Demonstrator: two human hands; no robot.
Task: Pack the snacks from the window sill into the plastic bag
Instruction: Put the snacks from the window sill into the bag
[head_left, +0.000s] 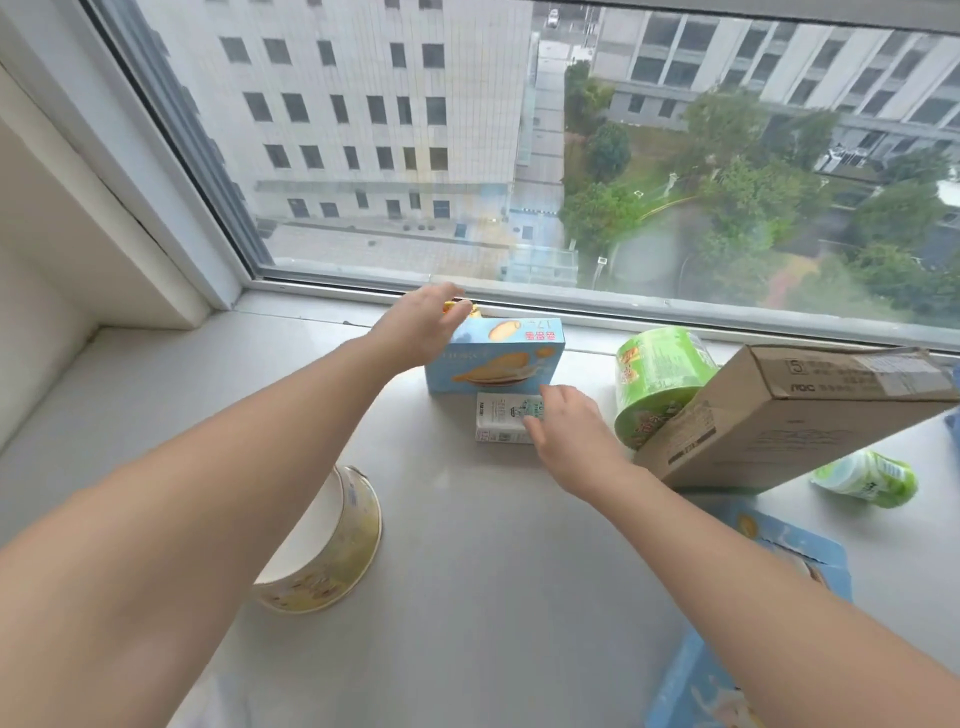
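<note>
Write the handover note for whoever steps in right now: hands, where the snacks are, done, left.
Left hand: over the top left corner of the upright blue biscuit box, near a small yellow packet; grip unclear.
Right hand: fingers on the small white drink carton lying in front of that box.
Also on the white window sill: green cup-noodle tub, green bottle, yellow paper bowl, flat blue box.
Done: nothing visibly packed; no plastic bag in view.
Left: bag everything.

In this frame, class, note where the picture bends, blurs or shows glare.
Head view: wide lens bows the window frame and stretches both forearms; a soft blurred patch of reflection sits on the glass; daylight is even, shadows on the sill faint; the blue box reads sharp.
</note>
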